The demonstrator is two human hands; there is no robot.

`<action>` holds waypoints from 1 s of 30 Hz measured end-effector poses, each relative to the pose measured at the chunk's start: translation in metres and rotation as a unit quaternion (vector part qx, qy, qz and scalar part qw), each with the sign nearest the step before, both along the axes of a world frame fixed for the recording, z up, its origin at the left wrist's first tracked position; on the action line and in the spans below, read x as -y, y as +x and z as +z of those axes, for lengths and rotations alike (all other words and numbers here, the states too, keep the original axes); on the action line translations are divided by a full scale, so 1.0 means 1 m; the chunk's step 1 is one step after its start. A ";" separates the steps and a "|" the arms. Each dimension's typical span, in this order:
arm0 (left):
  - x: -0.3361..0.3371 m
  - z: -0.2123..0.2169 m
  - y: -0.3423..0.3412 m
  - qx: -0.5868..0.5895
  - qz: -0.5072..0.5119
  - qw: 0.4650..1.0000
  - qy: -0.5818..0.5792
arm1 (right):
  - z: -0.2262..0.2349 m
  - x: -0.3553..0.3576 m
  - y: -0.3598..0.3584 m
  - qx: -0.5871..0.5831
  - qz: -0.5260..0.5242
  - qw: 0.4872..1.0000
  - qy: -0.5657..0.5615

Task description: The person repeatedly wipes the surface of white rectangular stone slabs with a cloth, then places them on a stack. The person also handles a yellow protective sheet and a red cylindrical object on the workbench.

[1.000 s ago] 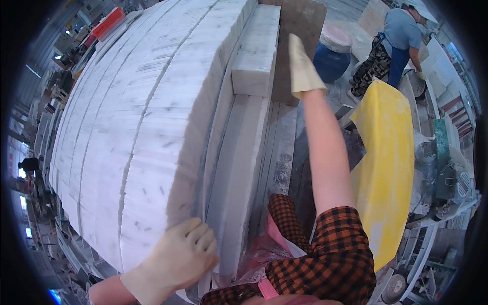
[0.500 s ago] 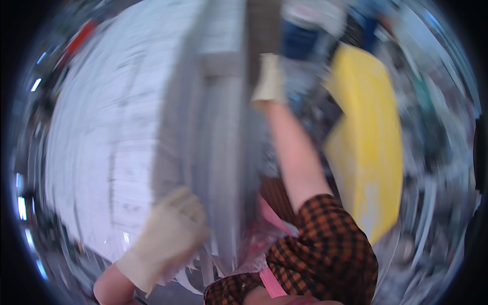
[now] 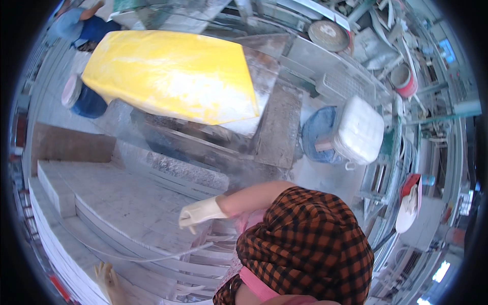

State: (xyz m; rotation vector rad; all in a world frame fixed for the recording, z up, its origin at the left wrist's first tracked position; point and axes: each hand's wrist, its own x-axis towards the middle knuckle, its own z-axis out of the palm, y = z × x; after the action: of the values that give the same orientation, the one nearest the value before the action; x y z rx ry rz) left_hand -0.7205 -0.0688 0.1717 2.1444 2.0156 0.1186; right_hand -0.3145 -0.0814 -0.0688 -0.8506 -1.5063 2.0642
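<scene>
My right hand (image 3: 197, 213), in a pale glove, reaches left from a checked orange-and-black sleeve (image 3: 305, 244) and rests on the near edge of a white marble slab (image 3: 122, 203), fingers loosely apart and holding nothing. My left hand (image 3: 105, 278), also gloved, shows only partly at the lower left with its fingers spread against the stack of curved white marble slabs (image 3: 61, 254). A thin pale strip (image 3: 152, 254) arcs across the slabs between the two hands.
A large yellow-coated slab (image 3: 173, 76) lies beyond the stack on grey stone pieces (image 3: 277, 127). A blue bucket (image 3: 86, 101) and brown block (image 3: 71, 145) are at left. A white container (image 3: 358, 129) sits on a blue tub (image 3: 315, 134) at right. Another person (image 3: 76, 23) works at top left.
The view has swung around sharply. My right arm, stretched far out along the slab's top before, is now drawn in with its hand at the near edge. My left hand has slipped toward the picture's lower edge.
</scene>
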 end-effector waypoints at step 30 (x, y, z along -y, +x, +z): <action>-0.138 -0.075 0.973 0.302 -0.307 0.864 -0.261 | -0.008 -0.027 1.074 0.729 -0.406 0.493 0.247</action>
State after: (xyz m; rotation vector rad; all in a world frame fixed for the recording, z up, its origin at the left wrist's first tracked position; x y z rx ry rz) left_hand 0.2528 0.0689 0.0965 1.9361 0.8417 0.1101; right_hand 0.7598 -0.0541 -0.0766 -2.5644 -1.4562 -0.2408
